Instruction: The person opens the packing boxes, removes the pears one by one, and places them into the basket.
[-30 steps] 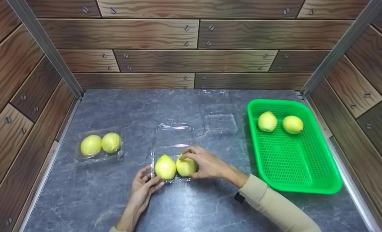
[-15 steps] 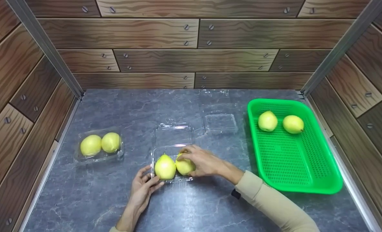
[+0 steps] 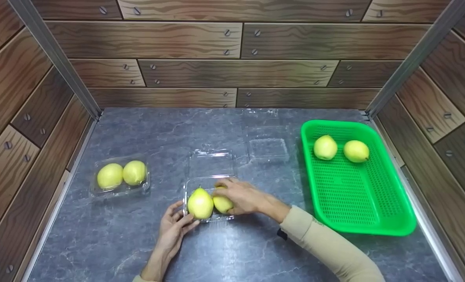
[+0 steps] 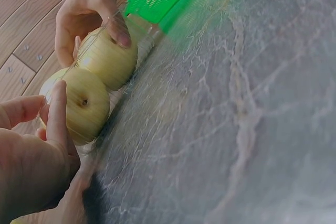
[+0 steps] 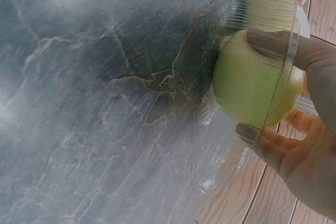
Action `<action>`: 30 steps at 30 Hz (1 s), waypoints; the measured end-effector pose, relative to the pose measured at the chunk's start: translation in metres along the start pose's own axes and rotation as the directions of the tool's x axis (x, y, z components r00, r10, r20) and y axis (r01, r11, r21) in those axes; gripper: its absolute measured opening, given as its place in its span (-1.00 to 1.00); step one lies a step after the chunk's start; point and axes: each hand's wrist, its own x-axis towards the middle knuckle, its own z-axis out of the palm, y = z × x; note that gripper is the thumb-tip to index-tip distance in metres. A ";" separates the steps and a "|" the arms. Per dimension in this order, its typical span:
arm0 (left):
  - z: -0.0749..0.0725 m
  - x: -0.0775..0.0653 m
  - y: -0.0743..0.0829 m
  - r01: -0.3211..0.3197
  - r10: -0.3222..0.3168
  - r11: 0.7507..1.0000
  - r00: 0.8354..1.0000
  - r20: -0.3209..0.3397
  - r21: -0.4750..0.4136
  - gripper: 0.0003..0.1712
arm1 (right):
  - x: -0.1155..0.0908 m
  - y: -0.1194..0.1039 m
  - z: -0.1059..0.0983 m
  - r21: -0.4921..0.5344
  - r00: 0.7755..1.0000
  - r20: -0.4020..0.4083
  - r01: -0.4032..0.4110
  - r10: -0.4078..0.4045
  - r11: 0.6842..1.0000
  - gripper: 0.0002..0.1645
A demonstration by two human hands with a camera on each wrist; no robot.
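Note:
A clear plastic clamshell container (image 3: 210, 181) lies with its lid folded back in the middle of the table. Two yellow-green pears fill its tray side by side; the left pear (image 3: 200, 203) has its stem pointing away from me. My left hand (image 3: 170, 231) pinches the tray's front left corner between thumb and fingers. Around the right pear (image 3: 221, 203), my right hand (image 3: 246, 197) curls its thumb and fingers, covering part of it. In the right wrist view the thumb lies along this pear (image 5: 239, 85), seen through the clear wall.
A green perforated basket (image 3: 364, 223) with two pears stands on the right. To the left sits a clear container (image 3: 120, 192) holding two pears. Another open clear clamshell (image 3: 268, 150) lies behind, near the basket. Wood-patterned walls (image 3: 185, 41) border the table.
My right hand and forearm have shifted slightly left, nudging the right pear over toward the left pear. The left hand keeps its place at the container's corner.

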 end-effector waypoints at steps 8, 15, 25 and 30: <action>0.000 0.000 0.001 0.003 -0.003 1.000 1.000 -0.001 0.006 -0.26 | -0.001 0.004 0.000 -0.014 0.999 -0.024 0.040 -0.040 0.999 -0.19; 0.000 -0.001 0.001 0.004 -0.004 1.000 1.000 -0.002 0.009 -0.28 | -0.004 0.004 -0.002 -0.022 0.998 -0.040 0.051 -0.051 0.998 -0.20; 0.000 -0.001 0.001 -0.009 0.009 1.000 1.000 0.004 0.008 -0.24 | -0.012 0.000 -0.019 -0.035 0.991 -0.118 0.061 -0.065 0.998 -0.22; 0.000 0.000 0.000 -0.010 0.010 1.000 1.000 0.001 0.020 -0.23 | -0.019 0.000 -0.026 -0.042 0.986 -0.152 0.064 -0.069 0.997 -0.19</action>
